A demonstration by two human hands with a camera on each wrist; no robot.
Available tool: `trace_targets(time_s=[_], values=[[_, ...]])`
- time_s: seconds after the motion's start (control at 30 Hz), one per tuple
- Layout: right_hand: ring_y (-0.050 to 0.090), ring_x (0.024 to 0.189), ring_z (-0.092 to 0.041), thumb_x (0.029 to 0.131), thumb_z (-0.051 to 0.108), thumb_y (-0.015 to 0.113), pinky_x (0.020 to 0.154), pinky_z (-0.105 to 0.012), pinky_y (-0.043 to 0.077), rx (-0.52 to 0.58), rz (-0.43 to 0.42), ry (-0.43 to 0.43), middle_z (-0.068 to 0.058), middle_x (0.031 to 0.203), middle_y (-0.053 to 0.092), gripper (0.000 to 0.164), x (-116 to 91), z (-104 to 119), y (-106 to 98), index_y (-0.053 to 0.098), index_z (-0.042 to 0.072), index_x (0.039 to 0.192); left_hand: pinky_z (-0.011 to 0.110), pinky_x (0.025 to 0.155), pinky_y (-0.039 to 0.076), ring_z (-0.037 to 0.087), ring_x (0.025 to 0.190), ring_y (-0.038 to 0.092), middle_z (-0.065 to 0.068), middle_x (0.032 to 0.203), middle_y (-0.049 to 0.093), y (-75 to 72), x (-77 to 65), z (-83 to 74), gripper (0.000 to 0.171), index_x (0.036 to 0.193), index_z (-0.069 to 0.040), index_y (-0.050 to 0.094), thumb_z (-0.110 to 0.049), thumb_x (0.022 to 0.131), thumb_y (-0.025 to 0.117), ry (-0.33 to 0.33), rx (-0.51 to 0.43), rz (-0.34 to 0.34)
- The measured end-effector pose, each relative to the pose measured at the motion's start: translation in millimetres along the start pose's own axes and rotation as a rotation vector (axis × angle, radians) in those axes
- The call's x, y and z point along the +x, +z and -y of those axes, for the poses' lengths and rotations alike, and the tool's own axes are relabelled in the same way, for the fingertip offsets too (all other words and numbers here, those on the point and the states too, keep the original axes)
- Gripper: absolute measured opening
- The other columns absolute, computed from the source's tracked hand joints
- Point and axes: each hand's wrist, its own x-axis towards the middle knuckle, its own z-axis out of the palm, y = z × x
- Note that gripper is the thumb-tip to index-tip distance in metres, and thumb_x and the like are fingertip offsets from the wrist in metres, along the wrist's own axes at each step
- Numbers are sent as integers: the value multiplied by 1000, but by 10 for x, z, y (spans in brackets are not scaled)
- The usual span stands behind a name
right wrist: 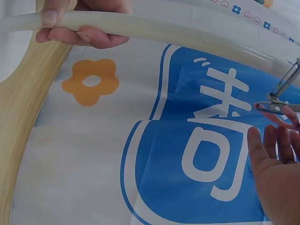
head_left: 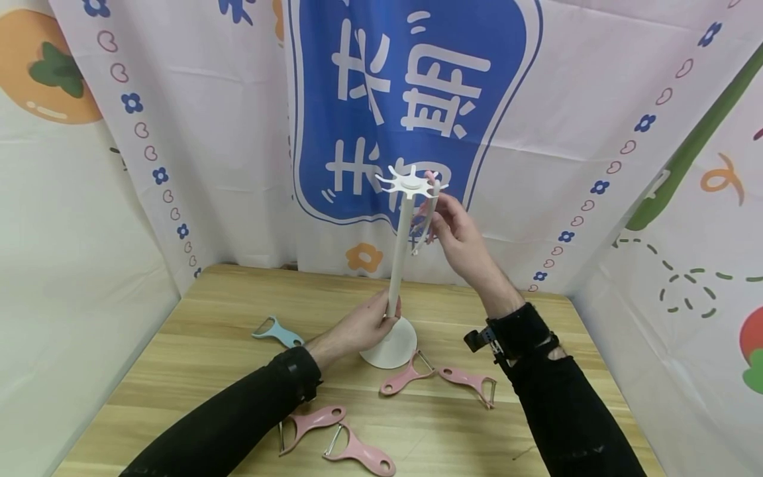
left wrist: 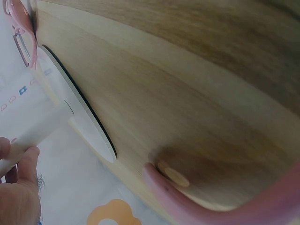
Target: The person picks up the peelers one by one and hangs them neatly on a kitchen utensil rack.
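A white stand with a round base (head_left: 387, 354), a tall pole (head_left: 401, 255) and a spoked top (head_left: 410, 181) stands on the table. My left hand (head_left: 369, 322) grips the pole's lower part, fingers and thumb wrapped round it, as the left wrist view confirms. On the right side of the top hang a whitish peeler (head_left: 426, 222) and something pink, partly hidden behind it. My right hand (head_left: 461, 242) is up beside these hanging things. In the right wrist view its fingers (right wrist: 271, 143) are loosely extended near a pink peeler (right wrist: 276, 112); the contact is unclear.
A light blue peeler (head_left: 283, 333) lies left of the base. Pink peelers (head_left: 408, 377) (head_left: 467, 379) lie in front and to the right; two more pink peelers (head_left: 316, 419) (head_left: 363, 454) are near the front. A printed curtain (head_left: 250, 165) hangs behind the wooden table (head_left: 208, 344).
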Motion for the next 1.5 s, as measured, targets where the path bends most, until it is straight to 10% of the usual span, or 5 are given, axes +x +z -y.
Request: trace_targets(time_s=[0.47,1.5], values=[[53,127,-26,110,16,48,109,-41,48,-15,43,103,-16,141,53,48,-209,-139,-135,39,4,155,29,73,55,12,88,60,-4,100,58,0,3,6,18,112,-18,52,-12,101,64,16,13,-8],[57,124,-34,98,32,71,100,-53,53,-521,426,343,-17,139,56,63,-896,-382,-151,49,3,150,28,76,55,11,91,60,-5,101,57,12,13,27,19,115,-18,51,-11,102,64,19,8,-5]])
